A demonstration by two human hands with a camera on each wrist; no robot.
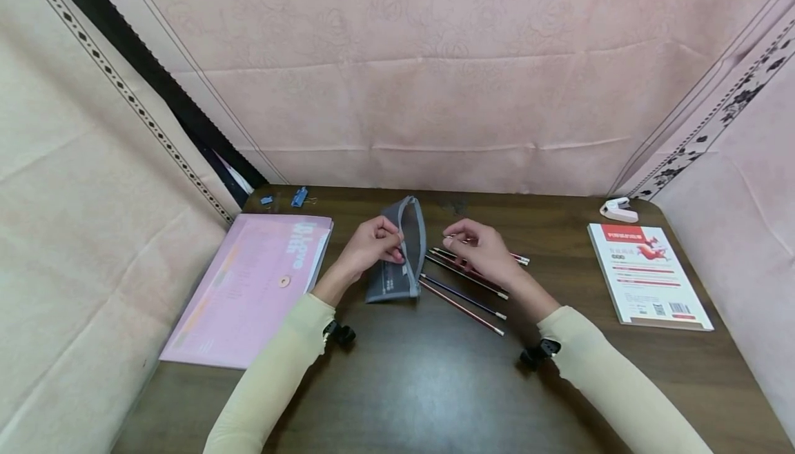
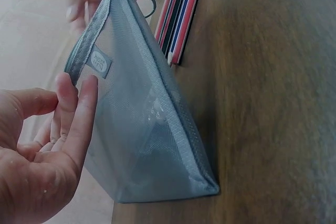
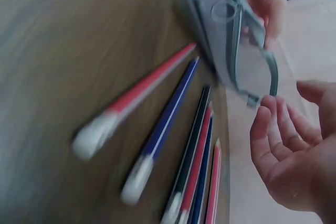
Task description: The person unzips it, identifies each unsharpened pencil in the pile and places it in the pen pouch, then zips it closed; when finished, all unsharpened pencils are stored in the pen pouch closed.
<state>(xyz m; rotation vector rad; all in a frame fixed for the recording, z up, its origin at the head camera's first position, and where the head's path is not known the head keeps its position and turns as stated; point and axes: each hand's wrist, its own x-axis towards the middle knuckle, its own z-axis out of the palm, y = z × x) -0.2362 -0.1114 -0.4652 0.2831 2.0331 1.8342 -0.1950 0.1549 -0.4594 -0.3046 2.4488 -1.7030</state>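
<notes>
Pale sleeves (image 1: 273, 371) reach over the tabletop (image 1: 435, 399); a grey pouch (image 1: 393, 281) and pencils (image 1: 464, 297) sit toward its far edge.

Left hand (image 1: 371, 243) pinches the pouch's open rim; should that slip, the mouth could sag closed. Beside it, the loose pencils could roll if brushed by the right hand (image 1: 487, 250), its thumb and fingers apart, holding nothing.

The right hand (image 1: 481, 250) hides parts of some pencils (image 1: 462, 308) in the head view; the right wrist view blurs them, its bottom edge cropping several. The book's (image 1: 649, 285) lower print is illegibly small.
</notes>
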